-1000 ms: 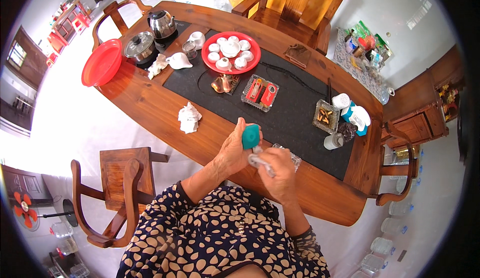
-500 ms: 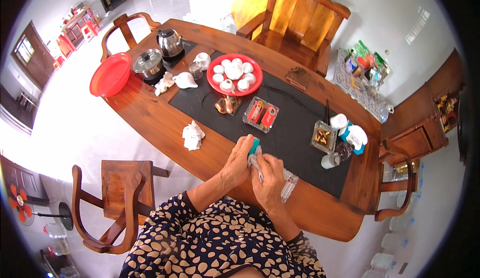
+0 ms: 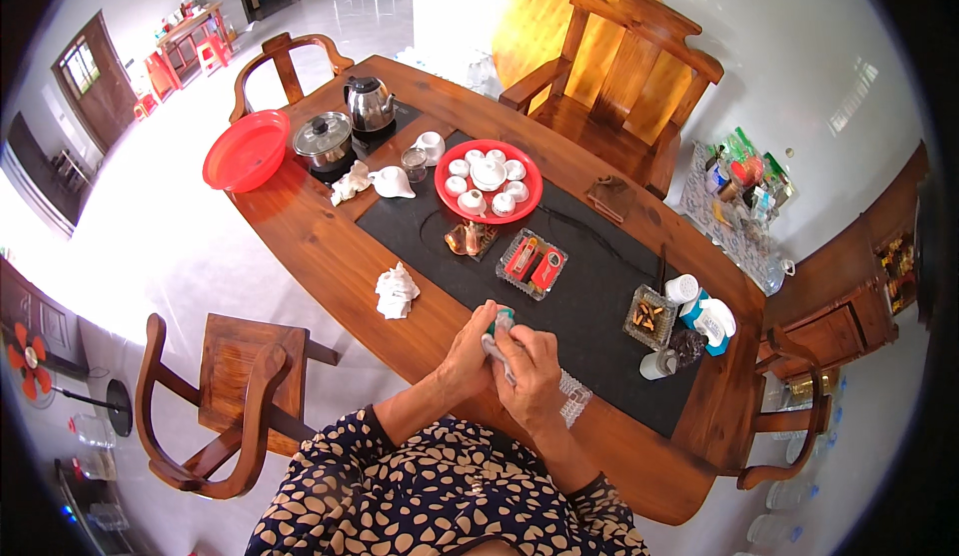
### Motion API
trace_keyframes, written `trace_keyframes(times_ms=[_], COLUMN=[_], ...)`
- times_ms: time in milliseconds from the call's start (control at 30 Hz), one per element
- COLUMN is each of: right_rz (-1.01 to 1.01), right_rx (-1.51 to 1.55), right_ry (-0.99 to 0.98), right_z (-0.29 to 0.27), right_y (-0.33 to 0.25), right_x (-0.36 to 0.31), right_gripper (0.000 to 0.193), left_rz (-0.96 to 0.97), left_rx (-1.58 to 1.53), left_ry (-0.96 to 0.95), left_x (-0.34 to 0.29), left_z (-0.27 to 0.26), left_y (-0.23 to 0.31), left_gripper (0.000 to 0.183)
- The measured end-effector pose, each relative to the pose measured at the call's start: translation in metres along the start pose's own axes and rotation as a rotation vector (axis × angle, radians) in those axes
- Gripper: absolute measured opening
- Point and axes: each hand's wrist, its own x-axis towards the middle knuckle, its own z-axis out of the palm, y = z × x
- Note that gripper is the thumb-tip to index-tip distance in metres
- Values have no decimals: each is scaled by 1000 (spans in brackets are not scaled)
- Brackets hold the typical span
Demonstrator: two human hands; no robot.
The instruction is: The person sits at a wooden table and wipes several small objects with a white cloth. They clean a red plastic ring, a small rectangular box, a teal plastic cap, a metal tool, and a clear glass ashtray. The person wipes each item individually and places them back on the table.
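Right now both hands meet over the near edge of the desk (image 3: 330,246): the left hand (image 3: 470,348) is curled around a small teal object (image 3: 506,313), of which only the top peeks out above the fingers, while the right hand (image 3: 532,371) is closed against it, pinching a bit of whitish crumpled material (image 3: 496,348) between the two hands. Just beside the right hand, a clear ridged glass dish (image 3: 572,396) lies on the black mat (image 3: 589,286). Further left on the bare wood sits a crumpled white tissue (image 3: 397,290). Beyond the hands, on the mat, stand a glass tray with red items (image 3: 531,264) and a red plate of white cups (image 3: 488,180). At the far end are a steel kettle (image 3: 369,105), a lidded pot (image 3: 324,140) and a red basin (image 3: 246,150). Wooden chairs (image 3: 225,406) stand around the desk
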Motion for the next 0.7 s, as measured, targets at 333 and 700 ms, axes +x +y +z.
trace_keyframes(times_ms=[333, 700], right_rz=[178, 265], right_rx=[91, -50], right_ry=[54, -16], right_z=[-15, -5], right_y=[21, 27], right_x=[-6, -14], right_gripper=[33, 33], left_rz=[443, 287], left_rx=[875, 630], left_ry=[-105, -55], left_x=[8, 37], left_z=[-16, -51], left_y=[-15, -29], left_gripper=[25, 34])
